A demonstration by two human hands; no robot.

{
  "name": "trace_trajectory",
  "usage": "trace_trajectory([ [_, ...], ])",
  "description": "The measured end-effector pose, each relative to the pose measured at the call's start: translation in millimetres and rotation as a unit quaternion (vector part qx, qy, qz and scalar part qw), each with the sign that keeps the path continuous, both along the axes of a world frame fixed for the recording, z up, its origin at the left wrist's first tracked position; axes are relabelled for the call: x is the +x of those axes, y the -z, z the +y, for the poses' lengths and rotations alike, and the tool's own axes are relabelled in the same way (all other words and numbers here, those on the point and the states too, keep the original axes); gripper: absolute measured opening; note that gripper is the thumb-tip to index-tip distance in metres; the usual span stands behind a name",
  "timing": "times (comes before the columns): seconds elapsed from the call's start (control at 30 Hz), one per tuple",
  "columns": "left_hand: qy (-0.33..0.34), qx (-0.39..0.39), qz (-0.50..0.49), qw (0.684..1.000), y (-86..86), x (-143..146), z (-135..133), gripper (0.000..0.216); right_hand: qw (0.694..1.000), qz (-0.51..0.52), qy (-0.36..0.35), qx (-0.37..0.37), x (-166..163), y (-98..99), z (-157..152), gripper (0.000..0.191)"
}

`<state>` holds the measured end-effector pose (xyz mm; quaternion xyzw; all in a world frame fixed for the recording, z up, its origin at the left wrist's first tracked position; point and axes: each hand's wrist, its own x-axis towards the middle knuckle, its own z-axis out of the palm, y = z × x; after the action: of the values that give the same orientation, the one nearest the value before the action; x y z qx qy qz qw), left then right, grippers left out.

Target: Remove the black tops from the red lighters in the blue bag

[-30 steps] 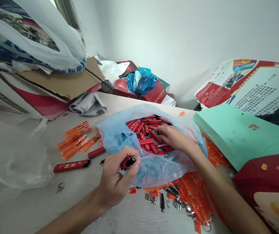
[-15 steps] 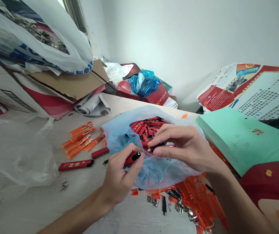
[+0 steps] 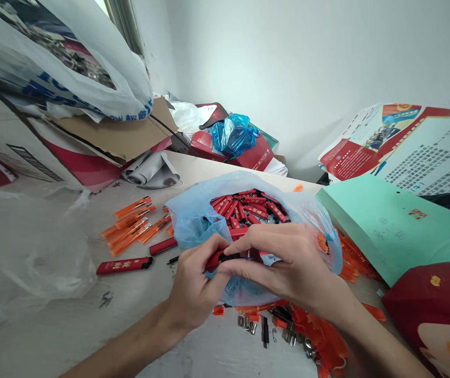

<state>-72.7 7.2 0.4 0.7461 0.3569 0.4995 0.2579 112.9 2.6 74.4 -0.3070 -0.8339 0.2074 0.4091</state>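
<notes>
My left hand [image 3: 195, 281] is closed around a red lighter case [image 3: 213, 259] with a black end, held above the near rim of a pale blue plastic bag [image 3: 193, 197]. My right hand [image 3: 280, 257] pinches a small black part [image 3: 230, 257] against that end; the fingers hide some of it. Both hands meet there. Inside the bag lies a heap of similar red lighter cases [image 3: 254, 209] with gold lettering. Left of the bag, another red lighter case [image 3: 124, 265] with a black end lies on the table, near a red piece [image 3: 163, 245].
Orange see-through lighters [image 3: 128, 235] lie at the left. Orange casings [image 3: 321, 336], metal caps [image 3: 246, 324] and a black part [image 3: 265, 332] litter the front. A green box [image 3: 398, 220] and red bag [image 3: 433, 294] stand right, a clear plastic bag [image 3: 31, 257] left, cartons behind.
My right hand has come left and down, bringing the small black part to the end of the red lighter case. My left hand keeps its grip nearly in place.
</notes>
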Motion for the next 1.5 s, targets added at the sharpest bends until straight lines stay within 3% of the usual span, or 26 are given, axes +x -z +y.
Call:
trace_trajectory([
  [0.57,0.024,-0.028,-0.032,0.999,-0.6,3,2,0.021,0.996,-0.051,-0.034,0.06,3,0.1,6,0.016],
  [0.73,0.043,-0.036,-0.039,0.998,-1.9,3,0,0.013,0.998,-0.038,-0.033,0.049,4,1.7,7,0.02],
  [1.23,0.037,-0.087,-0.038,0.995,-2.1,2,-2,0.019,0.998,-0.026,-0.054,-0.003,15,-3.2,8,0.004],
  [1.5,0.034,-0.057,-0.021,0.998,-2.4,3,-1,0.018,0.997,-0.053,-0.043,-0.045,14,-6.5,6,0.006],
])
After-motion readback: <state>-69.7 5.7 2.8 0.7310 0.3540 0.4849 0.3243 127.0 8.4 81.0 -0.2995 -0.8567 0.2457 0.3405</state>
